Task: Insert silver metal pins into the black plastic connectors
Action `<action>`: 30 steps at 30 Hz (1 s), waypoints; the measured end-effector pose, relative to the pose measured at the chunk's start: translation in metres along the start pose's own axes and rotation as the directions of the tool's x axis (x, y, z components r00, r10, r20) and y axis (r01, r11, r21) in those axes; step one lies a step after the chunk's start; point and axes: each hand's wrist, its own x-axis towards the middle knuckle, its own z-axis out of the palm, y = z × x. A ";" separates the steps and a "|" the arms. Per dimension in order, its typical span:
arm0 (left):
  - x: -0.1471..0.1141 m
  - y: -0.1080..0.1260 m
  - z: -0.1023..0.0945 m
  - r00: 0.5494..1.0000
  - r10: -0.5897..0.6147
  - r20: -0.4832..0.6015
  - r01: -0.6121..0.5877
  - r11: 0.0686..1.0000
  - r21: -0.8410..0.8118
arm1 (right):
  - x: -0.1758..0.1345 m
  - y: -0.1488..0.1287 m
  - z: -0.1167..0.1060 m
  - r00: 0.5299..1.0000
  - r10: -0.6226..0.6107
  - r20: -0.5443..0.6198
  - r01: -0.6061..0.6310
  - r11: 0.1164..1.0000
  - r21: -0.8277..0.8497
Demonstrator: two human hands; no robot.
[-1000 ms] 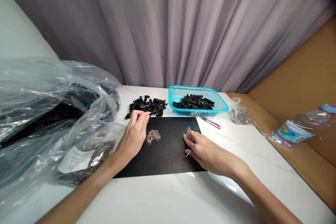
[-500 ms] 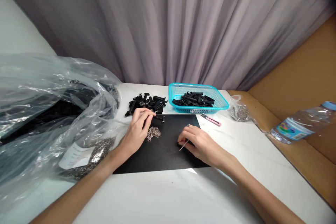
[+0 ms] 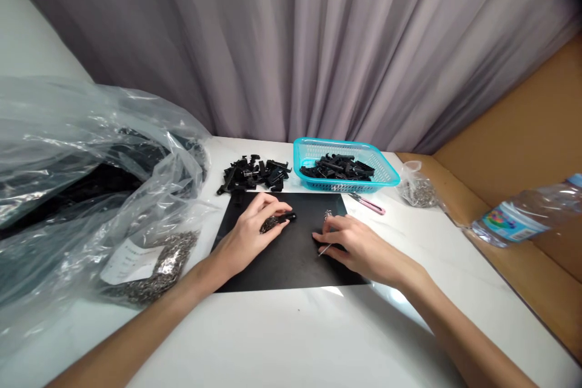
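My left hand (image 3: 250, 230) is closed around a black plastic part (image 3: 289, 217) over the black mat (image 3: 282, 270). Under its fingers a heap of small metal pieces (image 3: 268, 225) shows in part. To the right, my right hand (image 3: 357, 245) rests low over the mat, fingers bent round a thin metal rod (image 3: 324, 249) whose tip points down and left. A few small shiny pieces (image 3: 328, 214) lie just beyond its knuckles. Loose black plastic parts (image 3: 254, 174) are piled behind the mat.
A blue basket (image 3: 348, 142) with more black parts stands at the back. Nearby lie a pink-handled cutter (image 3: 370, 204) and a small bag of metal pieces (image 3: 421, 191). Clear plastic bags (image 3: 150, 109) fill the left, a labelled bag (image 3: 131, 260) among them. A bottle (image 3: 513, 215) leans right.
My left hand has moved right with the black plastic part, now over the metal heap. My right hand stays nearly in place with the rod. The view has shifted slightly.
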 end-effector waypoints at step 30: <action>0.001 0.020 -0.004 0.947 -0.068 0.314 0.064 0.998 0.022 | 0.010 0.000 0.008 0.926 0.217 -0.309 -0.097 0.928 0.360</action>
